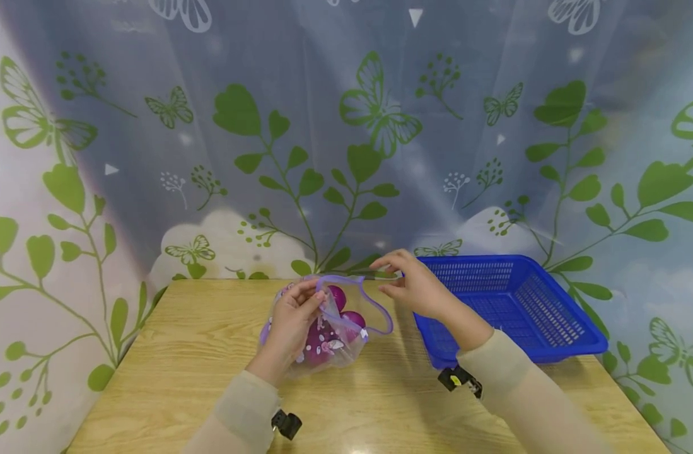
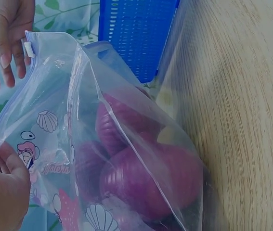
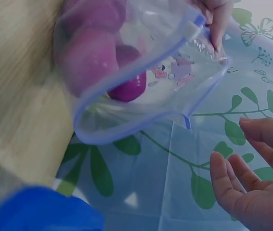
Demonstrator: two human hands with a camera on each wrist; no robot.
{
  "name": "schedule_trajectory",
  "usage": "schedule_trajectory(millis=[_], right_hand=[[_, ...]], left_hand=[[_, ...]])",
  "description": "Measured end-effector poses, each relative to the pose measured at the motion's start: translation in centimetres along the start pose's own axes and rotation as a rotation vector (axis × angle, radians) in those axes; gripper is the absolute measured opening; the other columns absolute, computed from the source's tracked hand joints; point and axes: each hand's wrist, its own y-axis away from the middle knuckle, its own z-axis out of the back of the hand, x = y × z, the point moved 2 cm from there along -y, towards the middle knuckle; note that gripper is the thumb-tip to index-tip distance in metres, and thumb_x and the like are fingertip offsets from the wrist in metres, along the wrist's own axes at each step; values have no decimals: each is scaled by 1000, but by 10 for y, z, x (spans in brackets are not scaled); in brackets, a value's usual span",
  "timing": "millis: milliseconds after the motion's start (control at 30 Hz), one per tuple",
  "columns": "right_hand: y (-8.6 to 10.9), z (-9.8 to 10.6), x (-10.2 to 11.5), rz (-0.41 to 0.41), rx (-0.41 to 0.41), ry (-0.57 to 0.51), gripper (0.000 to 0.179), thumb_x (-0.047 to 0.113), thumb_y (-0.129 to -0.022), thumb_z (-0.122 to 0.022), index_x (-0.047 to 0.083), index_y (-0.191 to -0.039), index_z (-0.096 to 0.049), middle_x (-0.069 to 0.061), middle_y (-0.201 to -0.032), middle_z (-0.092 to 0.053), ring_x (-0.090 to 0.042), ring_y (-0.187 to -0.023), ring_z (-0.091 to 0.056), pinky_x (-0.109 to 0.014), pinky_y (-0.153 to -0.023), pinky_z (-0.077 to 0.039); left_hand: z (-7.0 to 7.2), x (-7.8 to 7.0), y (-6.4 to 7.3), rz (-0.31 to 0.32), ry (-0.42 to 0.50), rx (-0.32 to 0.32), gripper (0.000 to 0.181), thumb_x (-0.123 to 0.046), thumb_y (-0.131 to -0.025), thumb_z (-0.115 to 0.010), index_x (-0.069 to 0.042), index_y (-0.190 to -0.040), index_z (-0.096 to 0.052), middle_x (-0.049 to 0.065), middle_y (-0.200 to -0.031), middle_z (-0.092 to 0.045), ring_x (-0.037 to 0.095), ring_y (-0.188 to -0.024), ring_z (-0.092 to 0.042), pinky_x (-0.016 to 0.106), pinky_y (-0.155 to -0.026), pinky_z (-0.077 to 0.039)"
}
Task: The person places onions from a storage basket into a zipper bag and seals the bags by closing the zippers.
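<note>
On the table stands a clear zip bag [image 1: 342, 358] with a purple edge and printed shells, its mouth gaping toward the right. Several red onions [image 2: 150, 178] lie inside, seen through the plastic. My left hand [image 1: 292, 321] pinches the purple edge of the bag's mouth between thumb and fingers. The white slider [image 2: 29, 49] sits at one end of that edge. My right hand [image 1: 417, 287] is held in the air just right of the mouth, apart from the bag, fingers loosely bent and nothing in them.
A blue plastic basket [image 1: 550, 350] with slotted walls stands on the right of the wooden table [image 1: 170, 378], under and beside my right forearm. Behind the table hangs a curtain [image 1: 301, 189] with green leaves and butterflies.
</note>
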Motion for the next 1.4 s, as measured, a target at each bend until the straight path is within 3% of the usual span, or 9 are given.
schedule_trajectory(millis=[267, 767, 1167, 1400], right_hand=[[-11, 2, 1, 12, 79, 18, 33, 7, -95, -68, 12, -128, -63, -12, -123, -50, -26, -115, -49, -31, -90, -57], [-31, -5, -9, 68, 147, 85, 30, 2, -95, -67, 8, -125, -65, -10, -125, -54, -29, -116, -53, -30, -88, -57], [-44, -8, -27, 52, 206, 29, 34, 1, -94, -68, 7, -127, -63, -11, -127, -55, -30, -117, -53, -34, -93, -55], [-48, -11, -27, 59, 244, 16, 32, 1, -95, -68, 8, -126, -64, -9, -124, -56, -27, -116, -53, -34, -94, -54]], left_hand=[[2, -1, 0, -10, -14, -6, 21, 8, -96, -60, -5, -111, -67, 0, -93, -65, 10, -81, -64, 20, -73, -56], [1, -2, 3, 5, -28, -1, 20, 6, -96, -61, -6, -111, -67, 0, -93, -64, 10, -82, -62, 20, -73, -55], [2, -1, 4, 12, -41, -6, 21, 7, -96, -59, -1, -115, -65, -2, -93, -63, 10, -84, -62, 19, -74, -55], [3, 0, 5, 12, -25, -7, 20, 6, -96, -60, -7, -110, -67, -1, -93, -65, 10, -82, -63, 19, -74, -55]])
